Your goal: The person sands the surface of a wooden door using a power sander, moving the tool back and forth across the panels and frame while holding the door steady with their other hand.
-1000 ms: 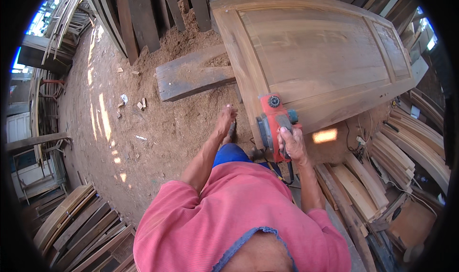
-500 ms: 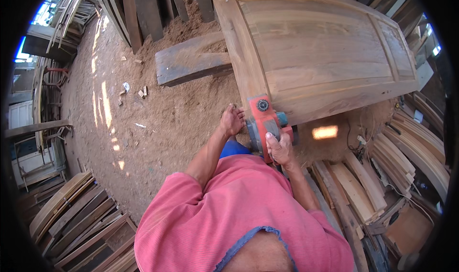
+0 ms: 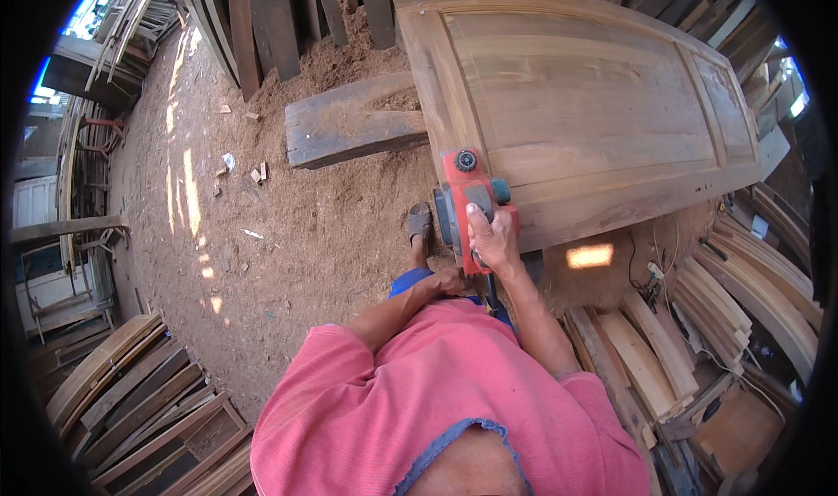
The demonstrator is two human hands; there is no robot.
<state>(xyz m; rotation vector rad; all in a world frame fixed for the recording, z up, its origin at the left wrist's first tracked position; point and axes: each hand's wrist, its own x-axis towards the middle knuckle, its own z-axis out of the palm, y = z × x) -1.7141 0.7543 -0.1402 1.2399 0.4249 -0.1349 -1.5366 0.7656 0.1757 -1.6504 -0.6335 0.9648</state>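
My right hand (image 3: 494,239) is wrapped round the handle of a red electric hand planer (image 3: 460,171) with a black knob on its front. The planer rests at the near left corner of a wooden panelled door (image 3: 594,103), which lies flat. My left hand (image 3: 448,280) is drawn in close to my waist, beside the planer's rear end. Its fingers are partly hidden, and whether they touch the planer or its dark cord (image 3: 491,292) cannot be made out.
A thick dark timber beam (image 3: 332,134) juts out from under the door's left end. Sawdust covers the ground (image 3: 305,234). Curved boards (image 3: 759,278) lie stacked at right, more planks (image 3: 140,391) at lower left. Upright boards (image 3: 271,25) stand at the back. A pale cable (image 3: 670,252) trails at right.
The planer has shifted forward and slightly left along the door's corner with my right hand on it. My left hand has drawn back from beside the planer's front toward my waist.
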